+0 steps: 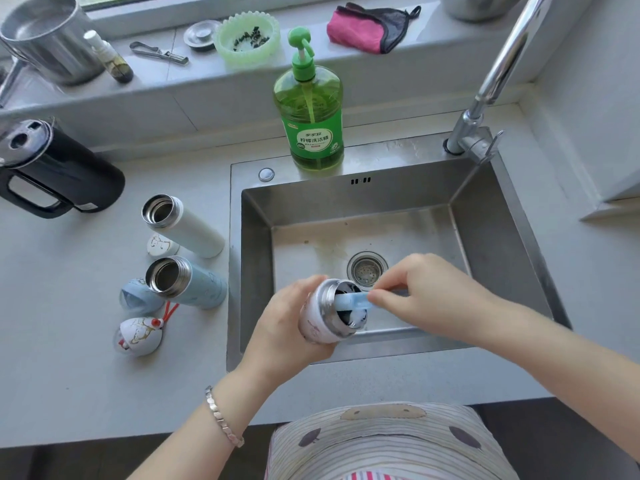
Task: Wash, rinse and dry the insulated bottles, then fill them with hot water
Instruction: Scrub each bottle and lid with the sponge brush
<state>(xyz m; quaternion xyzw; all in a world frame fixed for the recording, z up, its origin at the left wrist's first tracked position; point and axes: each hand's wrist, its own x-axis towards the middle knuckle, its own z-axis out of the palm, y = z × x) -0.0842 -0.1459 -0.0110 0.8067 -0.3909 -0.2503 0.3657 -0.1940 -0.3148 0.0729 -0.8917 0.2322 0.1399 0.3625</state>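
Low centre of the frame, over the sink (256, 237), my left hand (284, 323) grasps the white bottle (318, 323); my right hand (415, 292) pinches the blue brush handle (353, 301) in its mouth.

Home kitchen: a stainless-steel sink (381, 199) with swivel faucet (498, 71) is set into a pale grey tabletop (69, 375), a green pump bottle of dish soap (310, 112) behind it, a black kettle (69, 178) alongside, a steel pot (45, 36) and pink cloth (360, 29) on the window sill (166, 76).
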